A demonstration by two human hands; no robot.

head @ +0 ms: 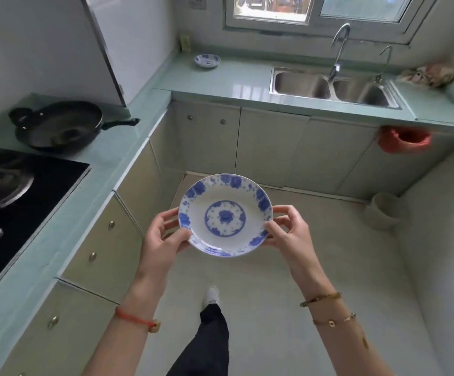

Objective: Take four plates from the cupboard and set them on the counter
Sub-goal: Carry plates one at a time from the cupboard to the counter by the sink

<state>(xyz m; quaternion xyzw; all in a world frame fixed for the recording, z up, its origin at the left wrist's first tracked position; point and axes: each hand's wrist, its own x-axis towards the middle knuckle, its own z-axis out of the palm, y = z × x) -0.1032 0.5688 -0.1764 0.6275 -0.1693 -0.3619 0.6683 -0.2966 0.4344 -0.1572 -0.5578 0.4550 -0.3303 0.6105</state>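
Pale green counter (182, 77) runs in an L through this narrow kitchen, under the window and along the side with the gas hob (17, 191) and the black wok (57, 127). One blue-and-white plate (207, 61) already sits on that counter, well to the far-left side of the double sink (331, 86), close to the back wall. A second plate of the same floral pattern (225, 215) is held out over the floor, between the person and the sink, roughly level and face up.

By my reading the task is about a quarter done: one plate set down, one in transit, and two more to fetch. No open cupboard shows in this view, so where the rest are kept cannot be told.

Both hands carry the plate. On the left hand (163, 237) the thumb lies over the rim while its fingers (166, 217) curl loosely beneath the edge, spread a little. The right hand (288, 232) mirrors it on the opposite rim, thumb on top, fingers (285, 211) bent under and slightly apart. Neither grip looks tight; the plate rests on the fingers more than it is pinched.
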